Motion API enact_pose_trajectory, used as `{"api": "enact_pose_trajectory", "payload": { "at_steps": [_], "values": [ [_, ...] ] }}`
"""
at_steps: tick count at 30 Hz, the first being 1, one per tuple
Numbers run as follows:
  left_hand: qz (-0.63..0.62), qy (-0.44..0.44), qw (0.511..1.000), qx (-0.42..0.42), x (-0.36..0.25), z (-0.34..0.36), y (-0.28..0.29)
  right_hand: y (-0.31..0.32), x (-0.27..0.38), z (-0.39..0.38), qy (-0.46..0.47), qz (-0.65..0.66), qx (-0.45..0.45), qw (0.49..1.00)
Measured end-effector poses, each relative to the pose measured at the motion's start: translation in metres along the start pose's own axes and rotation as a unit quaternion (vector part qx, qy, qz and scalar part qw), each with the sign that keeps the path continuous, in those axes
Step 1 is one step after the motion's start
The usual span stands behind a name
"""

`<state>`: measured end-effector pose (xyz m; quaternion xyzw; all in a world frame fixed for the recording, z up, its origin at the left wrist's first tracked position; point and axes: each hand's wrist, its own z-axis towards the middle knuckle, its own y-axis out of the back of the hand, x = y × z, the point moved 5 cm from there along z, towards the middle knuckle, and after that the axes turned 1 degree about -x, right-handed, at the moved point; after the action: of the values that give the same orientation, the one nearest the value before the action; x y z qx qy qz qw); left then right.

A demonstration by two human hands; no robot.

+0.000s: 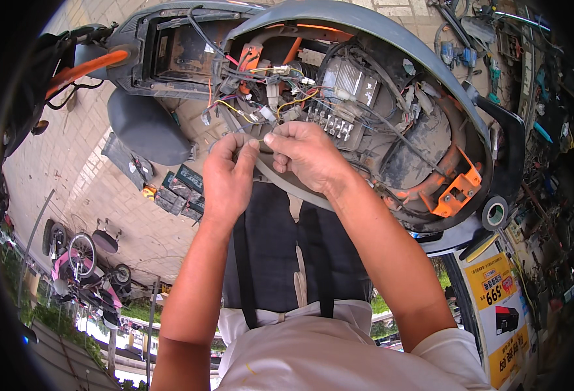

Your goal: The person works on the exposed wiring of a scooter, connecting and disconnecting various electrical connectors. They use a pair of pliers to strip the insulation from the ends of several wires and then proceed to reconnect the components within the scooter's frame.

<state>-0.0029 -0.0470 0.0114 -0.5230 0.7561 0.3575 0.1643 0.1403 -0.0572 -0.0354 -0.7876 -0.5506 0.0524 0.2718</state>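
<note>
Paving: we stand over pale block paving (45,169), a tool-strewn strip along its right side.
Scooter: a grey-shelled scooter (417,51) lies across the upper view, its body open and the wiring inside bare.
Second two-wheeler: a pink one (107,290), well apart, at lower left.
Board: a yellow-and-white printed board (495,296), lower right, beyond our right forearm.
Seat: a loose black saddle-shaped piece (150,124) on the paving, just left of the scooter.
Dark boxes: a cluster of dark boxes (181,186) on the paving, below the seat and left of our left hand.
Finned box: a metal box with ribs (351,81) inside the shell, dusty, cables running around it.
Orange bracket: an angular, scuffed bracket (456,189) at the right end of the opening.
Left hand: our left hand (230,173), thumb and forefinger pressed together on a thin wire (261,141).
Right hand: our right hand (309,153), thumb and forefinger pinching just beside the left fingertips, on the same wire; the other fingers curl under.
Terminal row: bright metal terminals (331,122) just beyond our right hand.
Connector: a white plug (267,114) among coloured leads, just beyond both hands.
Wire: between the two pinches, at the opening's near edge; we cannot tell whether it is one strand or two ends meeting.
</note>
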Motion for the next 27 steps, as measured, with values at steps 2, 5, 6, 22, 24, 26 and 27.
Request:
{"api": "enact_pose_trajectory", "payload": {
  "at_steps": [2, 5, 6, 22, 24, 26, 27],
  "values": [
    [-0.017, -0.002, 1.0, -0.004, 0.001, -0.001, 0.003, 0.005, 0.0, 0.0, 0.0, 0.021, -0.007, 1.0],
    [-0.079, 0.011, 0.997, -0.006, 0.004, -0.002, 0.014, 0.014, 0.004, -0.001, -0.001, 0.032, -0.024, 0.999],
    [-0.1, 0.009, 0.995, -0.013, 0.007, -0.004, 0.018, 0.016, 0.004, -0.001, 0.0, 0.017, -0.03, 0.999],
    [-0.523, 0.06, 0.843, -0.108, 0.079, -0.068, 0.11, -0.081, 0.004, -0.081, 0.264, -0.385, -0.042, 0.883],
    [-0.551, 0.058, 0.823, -0.12, 0.081, -0.079, 0.112, -0.083, -0.026, -0.062, 0.189, -0.358, -0.031, 0.914],
    [-0.575, 0.051, 0.807, -0.122, 0.082, -0.09, 0.112, -0.079, -0.052, -0.038, 0.093, -0.318, -0.025, 0.943],
    [-0.589, 0.048, 0.797, -0.122, 0.082, -0.096, 0.111, -0.072, -0.069, -0.023, 0.04, -0.276, -0.015, 0.96]
  ]
}}
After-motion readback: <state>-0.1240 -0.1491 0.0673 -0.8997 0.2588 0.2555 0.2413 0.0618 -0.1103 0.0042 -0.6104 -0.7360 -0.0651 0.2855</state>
